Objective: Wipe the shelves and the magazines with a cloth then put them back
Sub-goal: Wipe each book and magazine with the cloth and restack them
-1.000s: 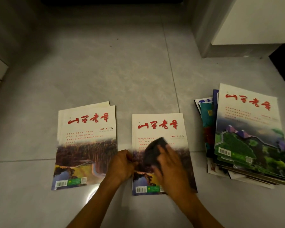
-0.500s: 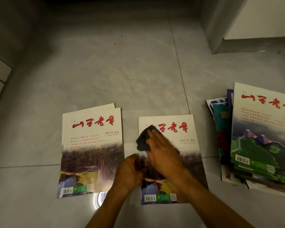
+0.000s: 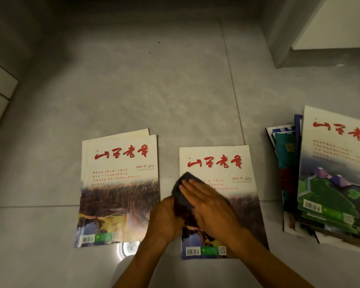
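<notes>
Grey cloth pressed flat under right hand, fingers straight, on middle magazine lying on floor, left hand gripping mag's left edge, 2nd magazine just left, stack of mags at right.

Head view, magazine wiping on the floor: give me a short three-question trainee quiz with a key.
1. True or false: the right hand presses the dark cloth flat on the middle magazine.
2. Which hand steadies that magazine's left edge? A) left hand B) neither
3. Fill in: the untidy stack of magazines lies to the ____ of the middle magazine.

Key: 1 true; 2 A; 3 right
</notes>
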`<state>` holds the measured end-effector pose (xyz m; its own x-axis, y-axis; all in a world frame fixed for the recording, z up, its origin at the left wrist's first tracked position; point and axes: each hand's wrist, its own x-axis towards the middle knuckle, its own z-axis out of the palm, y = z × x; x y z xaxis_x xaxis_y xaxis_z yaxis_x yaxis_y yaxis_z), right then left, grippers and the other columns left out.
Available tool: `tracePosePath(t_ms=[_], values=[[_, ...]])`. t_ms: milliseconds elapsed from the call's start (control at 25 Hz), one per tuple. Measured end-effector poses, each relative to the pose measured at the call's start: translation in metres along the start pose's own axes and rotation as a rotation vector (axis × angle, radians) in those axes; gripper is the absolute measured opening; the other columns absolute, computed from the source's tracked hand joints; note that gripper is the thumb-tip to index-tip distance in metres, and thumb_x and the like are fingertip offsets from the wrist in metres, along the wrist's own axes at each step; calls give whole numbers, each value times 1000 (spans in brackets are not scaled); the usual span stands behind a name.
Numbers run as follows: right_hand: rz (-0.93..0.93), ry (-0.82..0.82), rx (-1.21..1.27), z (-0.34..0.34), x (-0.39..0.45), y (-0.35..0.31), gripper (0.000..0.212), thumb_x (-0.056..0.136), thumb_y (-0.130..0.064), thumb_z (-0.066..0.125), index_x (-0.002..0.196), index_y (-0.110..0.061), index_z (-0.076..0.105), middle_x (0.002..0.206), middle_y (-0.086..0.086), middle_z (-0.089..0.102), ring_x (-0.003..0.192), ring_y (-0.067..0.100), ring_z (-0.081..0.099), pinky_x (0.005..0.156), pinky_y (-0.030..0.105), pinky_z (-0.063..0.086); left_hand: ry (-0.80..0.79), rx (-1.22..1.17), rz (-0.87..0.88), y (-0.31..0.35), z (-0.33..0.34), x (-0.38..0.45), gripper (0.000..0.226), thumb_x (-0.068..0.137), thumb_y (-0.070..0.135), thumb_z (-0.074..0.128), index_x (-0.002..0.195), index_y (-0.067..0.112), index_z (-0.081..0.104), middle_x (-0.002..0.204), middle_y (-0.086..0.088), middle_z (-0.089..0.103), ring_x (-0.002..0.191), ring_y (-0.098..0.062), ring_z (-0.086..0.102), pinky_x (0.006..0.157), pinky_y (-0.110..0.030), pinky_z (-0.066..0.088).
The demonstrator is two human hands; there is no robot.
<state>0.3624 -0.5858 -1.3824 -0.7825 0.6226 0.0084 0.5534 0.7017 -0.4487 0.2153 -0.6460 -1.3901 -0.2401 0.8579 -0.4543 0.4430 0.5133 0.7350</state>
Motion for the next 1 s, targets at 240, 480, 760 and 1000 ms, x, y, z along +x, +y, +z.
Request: tracePosePath(t_ms=[240,480,760,1000], values=[[647,243,64,-22,54,49,63,90,-18,64,146,-18,36,151,7,36,140,29,34,114,41,28,-55,-9,-60,-1,-4,-2,17,84,14,67,92,27,59,90,6,68,89,-12,65,83,-32,56],[503,223,16,-41,5,104,55,91,-15,60,143,-13,43,150,9,38,140,27,32,114,46,30,-85,-63,-67,-1,-4,0,22,80,12,71,85,30,60,86,5,69,89,-18,66,84,-42,56],[34,8,17,-2,46,12,61,85,-11,65,142,-14,44,150,6,39,141,24,31,116,44,26,-41,5,-43,11,-3,-5,10,77,19,69,78,19,60,76,-1,67,75,-22,63,76,-43,56],[258,86,4,0,8,9,57,90,-24,61,143,-16,43,150,3,39,142,22,30,117,44,25,-93,5,-175,25,-15,-9,7,92,11,53,92,15,60,85,-7,65,78,-22,63,72,-37,56]])
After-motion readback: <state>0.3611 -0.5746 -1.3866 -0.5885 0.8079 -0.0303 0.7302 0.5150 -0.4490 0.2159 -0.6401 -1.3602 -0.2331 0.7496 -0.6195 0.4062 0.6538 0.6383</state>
